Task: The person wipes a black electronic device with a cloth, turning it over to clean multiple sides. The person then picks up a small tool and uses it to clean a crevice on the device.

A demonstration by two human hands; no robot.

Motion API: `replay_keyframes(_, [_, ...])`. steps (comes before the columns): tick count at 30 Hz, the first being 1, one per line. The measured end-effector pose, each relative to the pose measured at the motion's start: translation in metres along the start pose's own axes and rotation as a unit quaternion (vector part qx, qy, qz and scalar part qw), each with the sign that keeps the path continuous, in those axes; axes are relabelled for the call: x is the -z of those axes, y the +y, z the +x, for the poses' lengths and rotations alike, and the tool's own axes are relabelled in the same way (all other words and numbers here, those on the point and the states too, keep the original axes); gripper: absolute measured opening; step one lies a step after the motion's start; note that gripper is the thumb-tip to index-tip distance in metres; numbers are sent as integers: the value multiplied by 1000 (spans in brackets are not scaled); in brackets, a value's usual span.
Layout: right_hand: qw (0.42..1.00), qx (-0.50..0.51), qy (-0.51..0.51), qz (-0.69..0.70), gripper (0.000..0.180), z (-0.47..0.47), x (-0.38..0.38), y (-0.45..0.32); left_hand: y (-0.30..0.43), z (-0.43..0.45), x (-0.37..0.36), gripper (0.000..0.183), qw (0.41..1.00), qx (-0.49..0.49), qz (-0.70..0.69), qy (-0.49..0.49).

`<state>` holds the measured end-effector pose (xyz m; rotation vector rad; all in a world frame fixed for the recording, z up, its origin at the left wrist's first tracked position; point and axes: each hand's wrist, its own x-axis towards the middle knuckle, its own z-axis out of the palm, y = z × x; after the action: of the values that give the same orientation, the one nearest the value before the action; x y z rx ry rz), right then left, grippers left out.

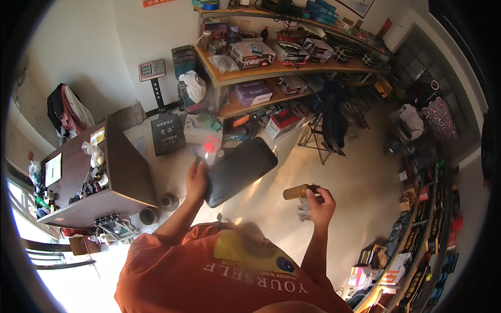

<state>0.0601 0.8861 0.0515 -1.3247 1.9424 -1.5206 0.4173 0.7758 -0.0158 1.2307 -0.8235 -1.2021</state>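
My left hand [195,182] grips one end of a long, dark, flat piece with rounded corners [240,172]. The piece tilts up to the right, above the floor; its exact kind cannot be told. In my right hand [321,205] is a small bottle with brown contents [295,192], lying nearly level with its dark cap end at my fingers. A crumpled grey cloth [303,209] hangs below the bottle, beside the same hand. Just beyond my left hand shows a clear bottle with a red cap [209,150], partly hidden by the dark piece.
At left stands a dark brown desk [131,168] bearing loose items. A platform scale [168,133] is on the floor by the wall. Wooden shelves [219,76] with boxes run along the back. A folding chair [330,121] stands ahead; stocked racks [415,231] line the right.
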Motion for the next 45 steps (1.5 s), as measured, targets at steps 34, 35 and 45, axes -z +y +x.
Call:
replay_keyframes(34, [977, 88, -191, -36, 32, 747, -269, 135, -7, 451, -346, 31, 985, -40, 48, 159])
replay_keyframes(35, [977, 76, -191, -47, 33, 758, -275, 134, 2, 474, -353, 30, 976, -27, 131, 171])
replay_keyframes(45, [961, 158, -225, -32, 35, 866, -374, 188, 64, 618, -401, 29, 907, -212, 250, 263])
